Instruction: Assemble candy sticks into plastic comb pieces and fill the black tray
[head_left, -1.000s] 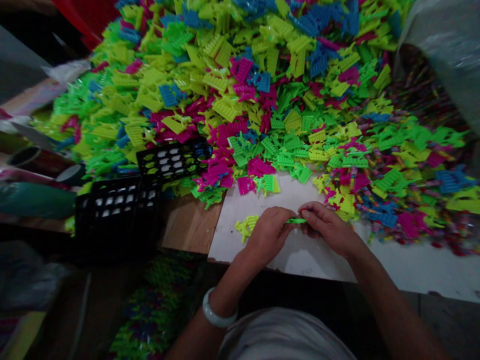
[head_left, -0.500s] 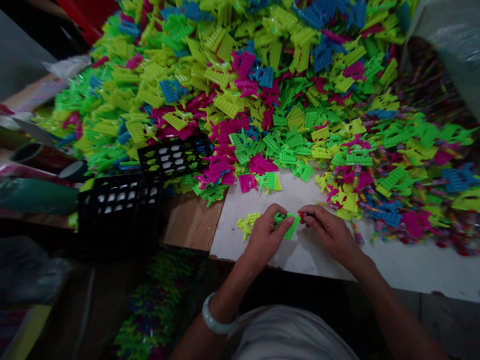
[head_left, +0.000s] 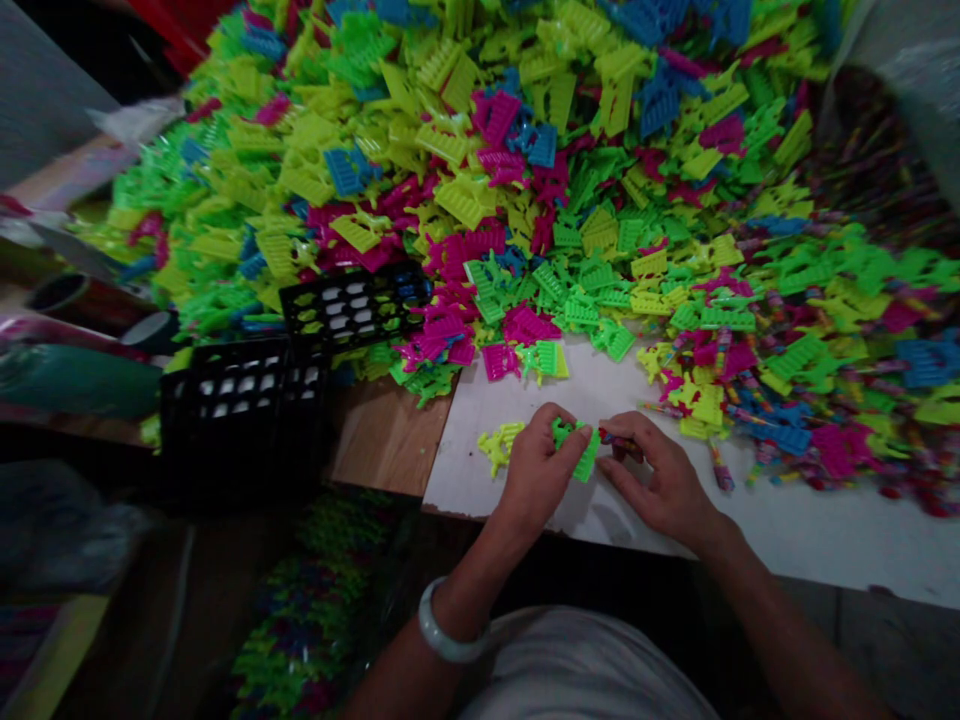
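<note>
My left hand pinches a green plastic piece above the white board near its front edge. Just right of it, my right hand holds a small stick with a red end and colourful wrapping. The red end is at the right side of the green piece; whether they touch is hard to tell. A yellow piece lies on the board left of my left hand. Behind my hands lie a pink piece and a green piece on top of a yellow one.
A large heap of coloured plastic pieces fills the back. More pieces mixed with colourful sticks spread to the right. Black perforated baskets stand at the left, beside the wooden tabletop. Rolls lie farther left.
The stick in my right hand has turned to show more of its length, and my right thumb has moved lower, apart from the fingers. The green piece is tilted more steeply.
</note>
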